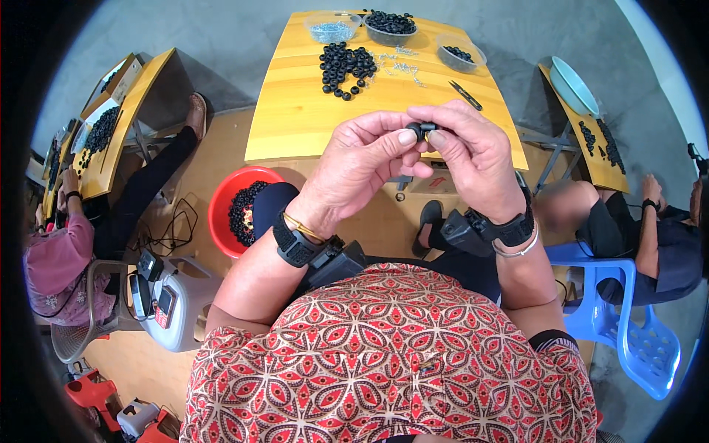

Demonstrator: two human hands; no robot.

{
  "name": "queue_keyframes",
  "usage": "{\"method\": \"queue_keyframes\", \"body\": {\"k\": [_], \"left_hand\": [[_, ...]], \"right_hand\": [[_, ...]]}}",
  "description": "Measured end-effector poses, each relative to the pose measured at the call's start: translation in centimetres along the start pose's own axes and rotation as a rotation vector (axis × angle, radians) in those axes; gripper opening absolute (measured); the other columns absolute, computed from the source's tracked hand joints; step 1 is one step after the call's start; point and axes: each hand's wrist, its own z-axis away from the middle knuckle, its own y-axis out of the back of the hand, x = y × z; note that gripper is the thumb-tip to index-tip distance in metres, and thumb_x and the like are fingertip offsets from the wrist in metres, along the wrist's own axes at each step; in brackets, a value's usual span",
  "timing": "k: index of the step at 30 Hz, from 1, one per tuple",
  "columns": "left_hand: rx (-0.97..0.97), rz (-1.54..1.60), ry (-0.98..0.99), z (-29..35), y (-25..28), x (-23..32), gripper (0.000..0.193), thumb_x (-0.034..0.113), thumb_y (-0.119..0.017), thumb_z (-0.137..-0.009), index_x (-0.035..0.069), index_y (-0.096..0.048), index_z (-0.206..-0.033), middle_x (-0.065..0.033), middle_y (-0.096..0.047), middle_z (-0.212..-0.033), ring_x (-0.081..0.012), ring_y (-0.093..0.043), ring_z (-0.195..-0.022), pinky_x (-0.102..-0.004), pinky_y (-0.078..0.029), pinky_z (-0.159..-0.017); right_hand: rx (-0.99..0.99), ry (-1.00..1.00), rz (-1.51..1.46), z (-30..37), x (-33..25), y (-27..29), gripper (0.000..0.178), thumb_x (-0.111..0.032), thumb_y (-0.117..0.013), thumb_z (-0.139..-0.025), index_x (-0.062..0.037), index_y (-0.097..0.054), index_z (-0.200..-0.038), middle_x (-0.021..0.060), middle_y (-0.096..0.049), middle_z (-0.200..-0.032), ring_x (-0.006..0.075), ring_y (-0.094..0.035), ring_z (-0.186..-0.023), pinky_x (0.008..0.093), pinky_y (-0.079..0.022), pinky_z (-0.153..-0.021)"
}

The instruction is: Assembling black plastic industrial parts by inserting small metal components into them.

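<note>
Above the near edge of the yellow table, my two hands meet over a pair of small black parts. Thumb and fingers of my left hand pinch a round black piece. My right hand grips a short black cylindrical piece that touches the round one. Fingers partly cover both, so I cannot tell how they join. Farther back lies a pile of round black parts, beside scattered small silvery pieces. A slim black tool rests to their right.
Clear bowls stand at the far side: one with bluish bits, one heaped with black parts, one sparsely filled. A red basin sits on the floor at left. People work at side tables; a blue chair is at right.
</note>
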Motion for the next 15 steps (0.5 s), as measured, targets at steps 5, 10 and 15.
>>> {"method": "queue_keyframes", "body": {"k": [5,10,15], "left_hand": [[-0.001,-0.029,-0.002,0.04,-0.12,0.21,0.019,0.007,-0.05,-0.083,0.001,-0.055,-0.099,-0.008,-0.058,-0.083,-0.0129,-0.057,-0.07,-0.0322,-0.052,-0.068],[-0.008,-0.027,-0.011,0.12,-0.06,0.35,0.018,0.008,-0.05,-0.083,0.001,-0.055,-0.099,-0.0084,-0.058,-0.083,-0.0132,-0.057,-0.07,-0.0327,-0.051,-0.068],[-0.042,0.001,0.0,-0.02,0.18,0.42,0.018,0.008,-0.05,-0.083,0.001,-0.055,-0.099,-0.0088,-0.058,-0.083,-0.0135,-0.057,-0.07,-0.0324,-0.051,-0.068]], "right_hand": [[0.034,-0.071,-0.117,-0.04,0.17,-0.09,0.016,0.003,-0.049,-0.079,0.0009,-0.055,-0.094,0.0077,-0.057,-0.077,0.0127,-0.056,-0.069,0.0226,-0.045,-0.062],[0.048,-0.174,-0.221,-0.15,-0.11,-0.21,0.012,0.004,-0.051,-0.078,0.0004,-0.054,-0.089,0.005,-0.057,-0.076,0.0101,-0.055,-0.071,0.0213,-0.046,-0.063],[0.032,-0.059,-0.14,-0.41,0.77,-0.21,0.013,0.006,-0.05,-0.078,0.001,-0.054,-0.09,0.005,-0.053,-0.08,0.0104,-0.055,-0.069,0.0211,-0.046,-0.063]]}}
